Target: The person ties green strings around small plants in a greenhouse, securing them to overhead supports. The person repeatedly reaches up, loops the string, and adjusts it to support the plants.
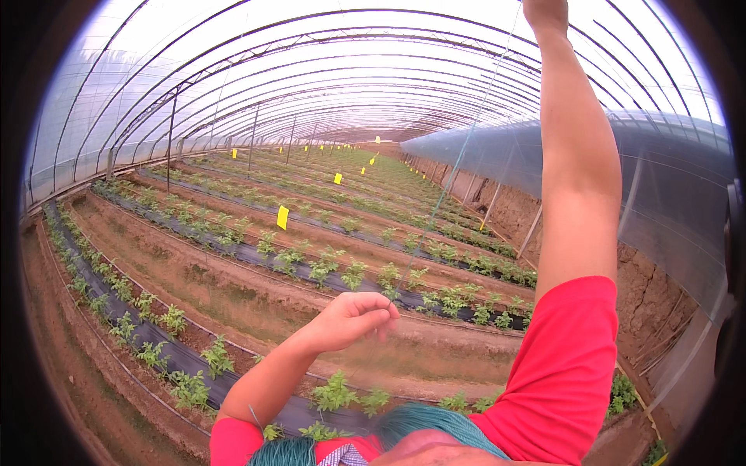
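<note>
A thin teal twine (460, 154) slants from the top edge of the head view down to my left hand (358, 317). The thumb and forefinger of that hand pinch it, its other fingers curling loosely below. My right arm reaches straight up, and my right hand (546, 14) is cut off by the top edge. Its fingers are hidden; the twine runs up beside it. A thick bundle of teal twine (431, 428) hangs around the neck over the red shirt, with more strands (282, 451) at the lower left.
Low leafy green plants (323, 265) grow in rows through black plastic mulch (245, 253), between bare soil ridges (408, 355). A yellow card (282, 217) hangs above one row. Metal hoops (361, 38) arch overhead. An earthen wall (641, 297) and plastic sheeting (670, 192) line the right side.
</note>
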`<state>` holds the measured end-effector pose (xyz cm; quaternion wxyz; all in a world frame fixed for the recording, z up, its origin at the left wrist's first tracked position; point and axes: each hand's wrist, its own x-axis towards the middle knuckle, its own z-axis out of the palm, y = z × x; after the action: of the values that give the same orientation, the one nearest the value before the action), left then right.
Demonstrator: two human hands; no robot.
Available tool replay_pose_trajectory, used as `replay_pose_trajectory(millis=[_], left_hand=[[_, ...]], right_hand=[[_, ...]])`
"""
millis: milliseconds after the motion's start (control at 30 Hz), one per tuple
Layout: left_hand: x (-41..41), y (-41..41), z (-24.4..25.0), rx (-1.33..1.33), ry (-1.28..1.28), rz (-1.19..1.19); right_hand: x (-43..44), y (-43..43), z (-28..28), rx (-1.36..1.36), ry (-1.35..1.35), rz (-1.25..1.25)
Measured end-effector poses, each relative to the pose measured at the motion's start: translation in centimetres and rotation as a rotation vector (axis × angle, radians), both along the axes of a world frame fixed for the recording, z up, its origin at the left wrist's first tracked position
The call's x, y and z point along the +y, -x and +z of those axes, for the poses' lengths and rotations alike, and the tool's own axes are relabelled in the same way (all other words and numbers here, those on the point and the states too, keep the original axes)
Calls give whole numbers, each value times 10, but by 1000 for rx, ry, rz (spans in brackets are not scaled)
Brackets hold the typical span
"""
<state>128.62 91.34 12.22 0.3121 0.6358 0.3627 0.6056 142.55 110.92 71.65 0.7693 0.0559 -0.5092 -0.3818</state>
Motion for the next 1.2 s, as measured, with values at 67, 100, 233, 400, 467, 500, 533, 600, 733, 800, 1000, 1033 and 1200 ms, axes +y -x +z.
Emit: replay_pose_trajectory(millis=[67,100,233,400,467,500,533,600,733,800,1000,1033,1200], left_hand=[[0,-3,2,-3,-33,-34],[-1,-5,0,4,-37,-54],[-6,4,-30,-3,-23,-18],[-10,17,-79,-123,-36,65],[-7,16,-93,-158,-14,17],[-4,13,-97,-185,-9,-8],[-2,11,-95,-198,-24,-20],[1,9,-83,-223,-59,-39],[-3,10,-70,-220,-159,-70],[-1,16,-61,-222,-196,-78],[12,27,-39,-230,-290,-26],[13,29,-38,-228,-270,-23],[22,37,-41,-264,-214,-59]], right_hand=[[9,13,12,13,153,-121],[20,15,16,-40,235,-172],[69,-1,-29,-303,396,-292],[38,2,-115,-222,114,-437],[46,-7,-119,-169,32,-474],[48,-10,-119,-194,16,-484],[51,-12,-118,-220,1,-490],[45,-17,-110,-238,5,-447],[35,-18,-108,-221,163,-259],[29,-21,-106,-252,74,-178],[8,-31,-104,-438,173,-144],[-3,-31,-106,-475,221,-147],[-8,-29,-102,-787,366,513]])
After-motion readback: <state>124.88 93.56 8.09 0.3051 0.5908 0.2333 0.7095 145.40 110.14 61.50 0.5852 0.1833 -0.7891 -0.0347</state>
